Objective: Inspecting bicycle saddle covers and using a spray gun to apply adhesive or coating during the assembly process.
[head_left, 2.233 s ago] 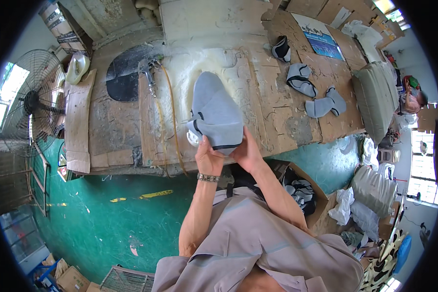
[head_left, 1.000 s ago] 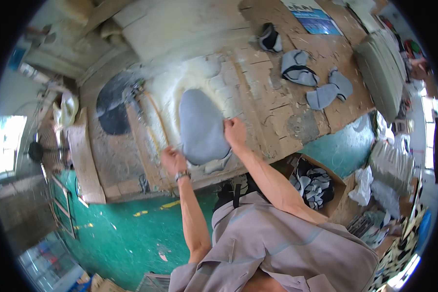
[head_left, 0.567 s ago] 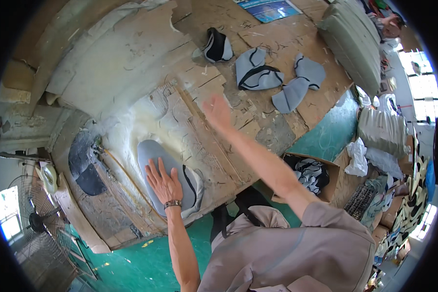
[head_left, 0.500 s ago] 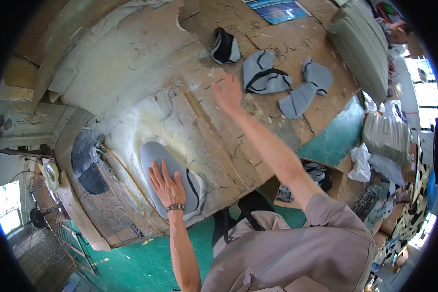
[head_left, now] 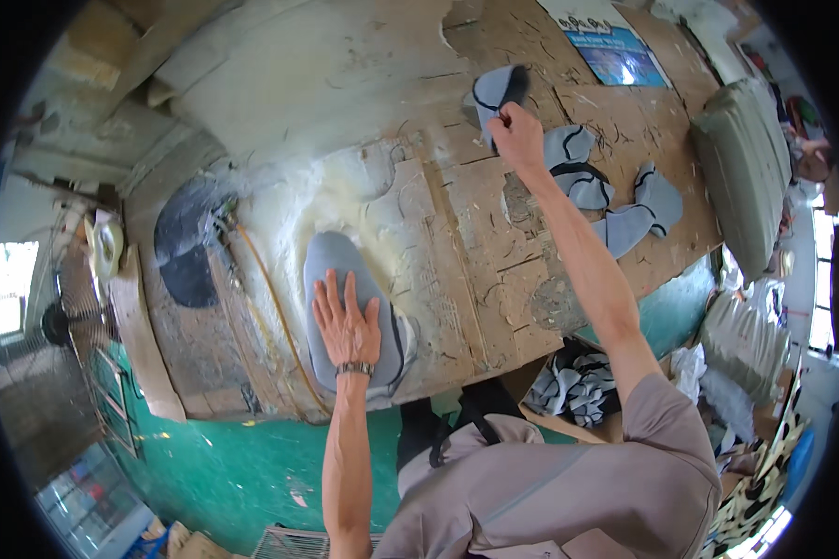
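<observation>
A blue and white sheet (head_left: 615, 58) is lying on the cardboard table top (head_left: 457, 252), toward the far right, and it is bearing print. A line of pale lettering is running across the upper edge of its blue part, showing small and soft. Just above, a row of small, dark, rounded marks is standing out against the white part. Lower down, a bright patch of glare is whitening some of the blue.

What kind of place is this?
Probably a small workshop: a cardboard-covered bench, what looks like a spray gun on a hose, and a carton of grey-and-black fabric pieces.
</observation>
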Tool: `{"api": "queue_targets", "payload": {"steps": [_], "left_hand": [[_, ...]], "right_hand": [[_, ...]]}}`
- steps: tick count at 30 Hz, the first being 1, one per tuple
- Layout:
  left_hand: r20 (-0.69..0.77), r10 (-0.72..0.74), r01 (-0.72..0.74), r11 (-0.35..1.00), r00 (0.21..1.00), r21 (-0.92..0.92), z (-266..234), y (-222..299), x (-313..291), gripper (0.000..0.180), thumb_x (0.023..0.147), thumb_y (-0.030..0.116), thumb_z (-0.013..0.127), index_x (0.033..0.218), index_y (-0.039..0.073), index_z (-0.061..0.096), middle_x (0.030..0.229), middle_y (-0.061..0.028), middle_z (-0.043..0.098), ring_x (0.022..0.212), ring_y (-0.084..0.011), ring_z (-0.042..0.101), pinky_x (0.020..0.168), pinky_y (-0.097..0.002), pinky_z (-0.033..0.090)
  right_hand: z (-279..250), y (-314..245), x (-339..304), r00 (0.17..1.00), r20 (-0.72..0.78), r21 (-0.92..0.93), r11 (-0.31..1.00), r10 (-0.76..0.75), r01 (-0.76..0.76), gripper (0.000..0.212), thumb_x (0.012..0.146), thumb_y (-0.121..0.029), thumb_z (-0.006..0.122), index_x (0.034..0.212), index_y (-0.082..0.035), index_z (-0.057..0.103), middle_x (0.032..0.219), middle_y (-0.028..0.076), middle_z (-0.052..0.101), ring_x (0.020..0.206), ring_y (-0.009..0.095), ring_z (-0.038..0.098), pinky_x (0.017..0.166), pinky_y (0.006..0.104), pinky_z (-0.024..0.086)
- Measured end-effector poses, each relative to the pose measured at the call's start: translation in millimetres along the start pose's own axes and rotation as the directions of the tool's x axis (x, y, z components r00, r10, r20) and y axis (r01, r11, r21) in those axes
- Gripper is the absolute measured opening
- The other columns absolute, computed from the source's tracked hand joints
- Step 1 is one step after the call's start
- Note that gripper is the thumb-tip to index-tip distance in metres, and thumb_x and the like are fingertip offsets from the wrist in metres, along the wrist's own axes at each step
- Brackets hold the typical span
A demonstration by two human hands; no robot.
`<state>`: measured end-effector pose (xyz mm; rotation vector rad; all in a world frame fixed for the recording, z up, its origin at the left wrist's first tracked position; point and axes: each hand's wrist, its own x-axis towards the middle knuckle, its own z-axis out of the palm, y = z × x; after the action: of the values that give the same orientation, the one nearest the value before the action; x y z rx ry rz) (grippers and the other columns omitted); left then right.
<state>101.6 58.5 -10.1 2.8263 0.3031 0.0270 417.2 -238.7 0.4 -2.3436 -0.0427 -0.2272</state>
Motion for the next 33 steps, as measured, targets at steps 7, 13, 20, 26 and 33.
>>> {"api": "queue_targets", "payload": {"steps": [7, 13, 20, 26, 33], "left_hand": [[-0.076, 0.26, -0.265, 0.848, 0.963, -0.459, -22, -4, -15, 0.046, 0.092, 0.021, 0.071, 0.135, 0.01, 0.061, 0.137, -0.0164, 0.06, 0.128, -0.0375, 0.056, 0.11, -0.0507, 0.044], [0.085, 0.019, 0.08, -0.6, 0.996, -0.796, -55, 50, -7, 0.055, 0.104, 0.046, 0.057, 0.139, 0.003, 0.056, 0.124, -0.0062, 0.068, 0.118, -0.0246, 0.062, 0.101, -0.0448, 0.049], [0.217, -0.172, -0.027, -0.837, 0.961, -0.547, -79, -37, -29, 0.028, 0.108, 0.029, 0.055, 0.122, 0.005, 0.06, 0.117, -0.0027, 0.068, 0.11, -0.0175, 0.065, 0.097, -0.0364, 0.053], [0.407, -0.158, 0.224, -0.634, 0.899, -0.741, -38, -98, -154, 0.022, 0.107, 0.016, 0.057, 0.124, 0.004, 0.061, 0.117, -0.0039, 0.07, 0.103, -0.0138, 0.067, 0.092, -0.0298, 0.053], [0.444, -0.356, 0.256, -0.466, 0.822, -0.847, -2, -131, -186, 0.015, 0.103, 0.016, 0.065, 0.109, 0.002, 0.069, 0.101, -0.0013, 0.073, 0.091, -0.0101, 0.066, 0.084, -0.0257, 0.052]], "right_hand": [[0, -174, -124, 0.937, 0.241, 0.948, 0.144, 0.252, -0.283, 0.008, 0.092, -0.007, 0.064, 0.092, 0.0, 0.068, 0.095, 0.008, 0.072, 0.087, 0.019, 0.071, 0.08, 0.0357, 0.056], [11, -251, -218, 0.969, 0.238, 0.969, -0.086, 0.07, -0.232, 0.013, 0.093, -0.005, 0.065, 0.104, 0.001, 0.067, 0.104, 0.011, 0.072, 0.098, 0.021, 0.07, 0.094, 0.0385, 0.056], [31, -224, -334, 0.839, 0.543, 0.812, -0.27, 0.024, -0.518, 0.033, 0.09, -0.02, 0.073, 0.117, -0.002, 0.065, 0.117, 0.012, 0.069, 0.111, 0.029, 0.064, 0.104, 0.0482, 0.048], [27, -168, -403, 0.552, 0.736, 0.677, -0.428, 0.393, -0.598, 0.056, 0.098, -0.046, 0.065, 0.135, -0.005, 0.059, 0.133, 0.01, 0.066, 0.127, 0.029, 0.059, 0.112, 0.0479, 0.042], [39, -101, -445, 0.613, 0.707, 0.645, 0.034, 0.353, -0.763, 0.03, 0.101, -0.032, 0.067, 0.122, -0.01, 0.068, 0.118, 0.001, 0.072, 0.108, 0.017, 0.066, 0.097, 0.0359, 0.05]]}}
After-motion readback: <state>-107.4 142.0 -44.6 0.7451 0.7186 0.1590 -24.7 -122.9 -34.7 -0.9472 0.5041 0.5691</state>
